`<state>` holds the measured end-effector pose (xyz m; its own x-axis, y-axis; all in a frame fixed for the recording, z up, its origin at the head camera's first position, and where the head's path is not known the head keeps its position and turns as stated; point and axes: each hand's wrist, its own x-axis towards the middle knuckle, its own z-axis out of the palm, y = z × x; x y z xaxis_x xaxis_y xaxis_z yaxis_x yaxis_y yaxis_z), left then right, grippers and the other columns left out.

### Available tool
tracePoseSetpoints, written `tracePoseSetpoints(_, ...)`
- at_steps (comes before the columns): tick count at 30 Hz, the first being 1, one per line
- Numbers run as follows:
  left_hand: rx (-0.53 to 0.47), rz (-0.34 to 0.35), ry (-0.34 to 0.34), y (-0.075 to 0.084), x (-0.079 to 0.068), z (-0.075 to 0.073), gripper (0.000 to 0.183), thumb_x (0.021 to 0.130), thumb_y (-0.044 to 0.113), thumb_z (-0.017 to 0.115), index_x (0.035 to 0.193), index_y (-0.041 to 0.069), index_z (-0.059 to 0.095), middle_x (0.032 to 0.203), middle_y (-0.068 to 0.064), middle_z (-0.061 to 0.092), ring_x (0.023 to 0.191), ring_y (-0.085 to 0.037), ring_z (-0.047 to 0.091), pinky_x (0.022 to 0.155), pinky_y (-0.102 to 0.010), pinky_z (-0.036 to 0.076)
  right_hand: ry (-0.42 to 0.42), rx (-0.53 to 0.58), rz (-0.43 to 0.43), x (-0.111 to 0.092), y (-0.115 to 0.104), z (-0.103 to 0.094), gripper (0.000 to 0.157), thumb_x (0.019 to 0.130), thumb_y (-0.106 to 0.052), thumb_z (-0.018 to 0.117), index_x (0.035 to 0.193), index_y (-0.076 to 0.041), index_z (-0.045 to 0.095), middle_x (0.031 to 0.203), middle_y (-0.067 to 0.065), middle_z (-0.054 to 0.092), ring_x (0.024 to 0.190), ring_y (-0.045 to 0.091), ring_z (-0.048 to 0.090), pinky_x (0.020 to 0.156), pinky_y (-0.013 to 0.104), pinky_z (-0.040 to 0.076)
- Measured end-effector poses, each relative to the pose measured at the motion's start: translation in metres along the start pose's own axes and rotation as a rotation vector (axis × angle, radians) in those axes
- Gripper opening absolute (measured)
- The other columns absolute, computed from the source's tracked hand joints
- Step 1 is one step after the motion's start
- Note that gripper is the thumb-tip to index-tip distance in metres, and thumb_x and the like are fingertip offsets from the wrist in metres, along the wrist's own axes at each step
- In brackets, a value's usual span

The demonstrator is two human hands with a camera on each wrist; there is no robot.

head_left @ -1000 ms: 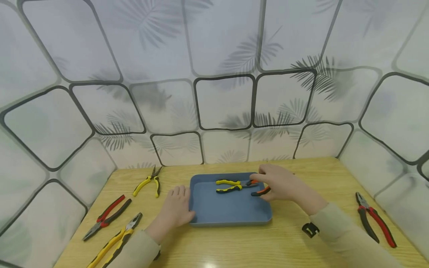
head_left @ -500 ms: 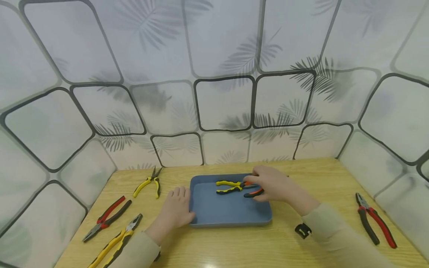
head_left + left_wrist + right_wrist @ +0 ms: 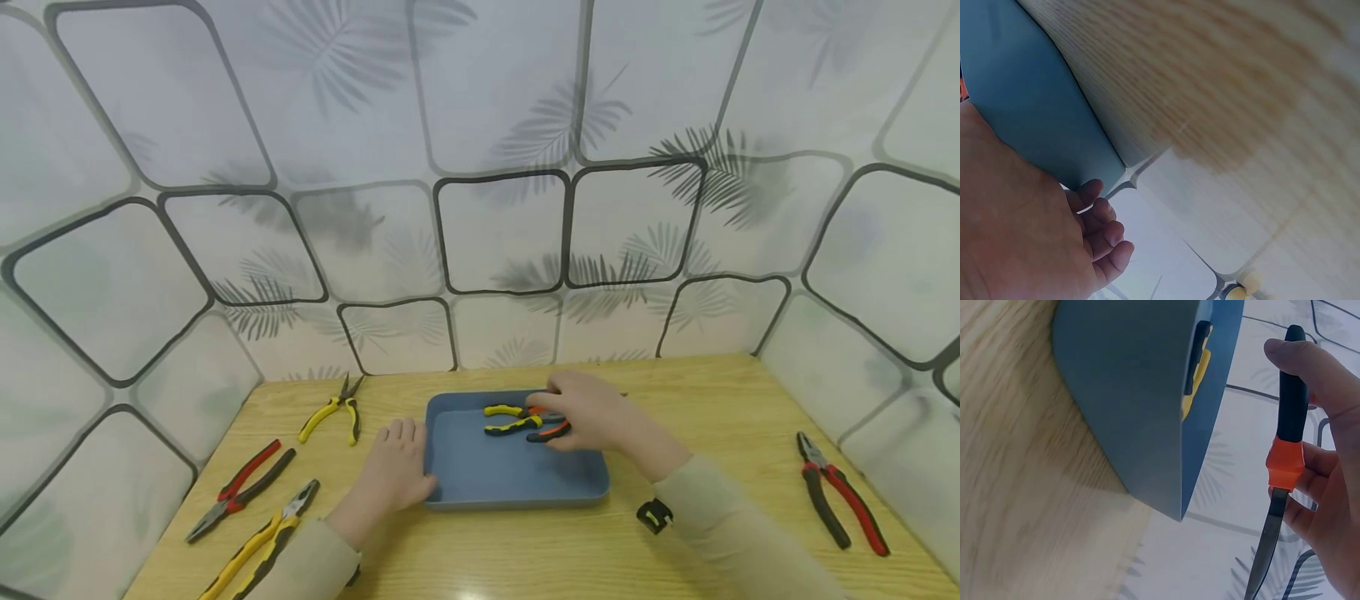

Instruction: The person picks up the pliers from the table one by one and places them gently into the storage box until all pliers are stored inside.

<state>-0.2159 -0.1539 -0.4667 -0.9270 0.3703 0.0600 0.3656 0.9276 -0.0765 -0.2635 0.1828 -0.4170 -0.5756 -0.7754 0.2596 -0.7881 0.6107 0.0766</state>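
Note:
My right hand [image 3: 588,414] pinches a pair of pliers with black-and-orange handles [image 3: 1288,464] over the right part of a blue-grey tray [image 3: 487,479]. In the right wrist view its thin dark jaw points away from my thumb. Yellow-and-black pliers [image 3: 513,426] lie inside the tray, their jaws partly covered by the held pair and my fingers. Along the tray's left side rests my left hand [image 3: 393,467], fingers extended in the head view and loosely bent in the left wrist view, touching the outer wall.
Left on the wooden table [image 3: 480,554] lie yellow-and-black needle-nose pliers [image 3: 318,419], red-and-black long-nose pliers [image 3: 247,471] and larger yellow-and-black pliers [image 3: 273,533]. Red-and-black pliers [image 3: 815,492] lie far right. Patterned walls [image 3: 502,233] close in the back and sides.
My right hand has moved left across the tray with the orange-handled pliers, whose handles now overlap the yellow-and-black pair in view. The left hand and tray have stayed in place.

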Motion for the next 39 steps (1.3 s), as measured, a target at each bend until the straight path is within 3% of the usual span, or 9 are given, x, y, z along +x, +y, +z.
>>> tracePoseSetpoints(9, 0.005, -0.004, -0.007, 0.0, 0.0, 0.0, 0.063, 0.087, 0.04, 0.072, 0.13, -0.003, 0.054, 0.112, -0.017, 0.054, 0.105, -0.032, 0.051, 0.094, -0.05, 0.046, 0.026, -0.017, 0.011, 0.01, -0.01, 0.006, 0.062, 0.079, -0.043, 0.092, 0.132, -0.024, 0.068, 0.09, -0.001, 0.053, 0.071, 0.011, 0.034, 0.063, 0.026, 0.028)
tracePoseSetpoints(16, 0.002, -0.009, -0.016, 0.001, 0.0, -0.002, 0.065, 0.087, 0.041, 0.072, 0.131, -0.004, 0.054, 0.114, -0.018, 0.055, 0.106, -0.033, 0.051, 0.096, -0.051, 0.047, 0.031, -0.031, 0.039, 0.016, -0.017, 0.014, 0.064, 0.078, -0.046, 0.092, 0.133, -0.024, 0.068, 0.094, 0.0, 0.057, 0.073, 0.013, 0.04, 0.063, 0.028, 0.035)
tracePoseSetpoints(23, 0.004, -0.01, -0.016, 0.001, 0.0, -0.001, 0.065, 0.088, 0.042, 0.073, 0.13, -0.003, 0.054, 0.113, -0.017, 0.054, 0.105, -0.032, 0.051, 0.094, -0.05, 0.046, -0.025, -0.024, 0.105, 0.019, -0.025, 0.021, 0.062, 0.08, -0.049, 0.09, 0.134, -0.028, 0.066, 0.096, -0.001, 0.056, 0.075, 0.014, 0.04, 0.066, 0.03, 0.034)
tracePoseSetpoints(30, 0.0, -0.011, -0.005, 0.001, -0.001, -0.001, 0.064, 0.087, 0.04, 0.072, 0.13, -0.003, 0.054, 0.113, -0.017, 0.055, 0.105, -0.032, 0.052, 0.095, -0.05, 0.047, -0.114, -0.002, 0.188, 0.021, -0.034, 0.028, 0.065, 0.084, -0.052, 0.088, 0.141, -0.031, 0.064, 0.106, 0.001, 0.059, 0.088, 0.017, 0.049, 0.078, 0.042, 0.043)
tracePoseSetpoints(39, 0.011, -0.009, 0.0, 0.0, 0.0, 0.001, 0.065, 0.087, 0.04, 0.071, 0.132, -0.003, 0.054, 0.112, -0.017, 0.055, 0.103, -0.031, 0.051, 0.093, -0.049, 0.047, -0.16, 0.009, 0.197, 0.026, -0.039, 0.032, 0.066, 0.084, -0.055, 0.087, 0.141, -0.03, 0.064, 0.105, 0.001, 0.056, 0.083, 0.015, 0.045, 0.067, 0.031, 0.037)
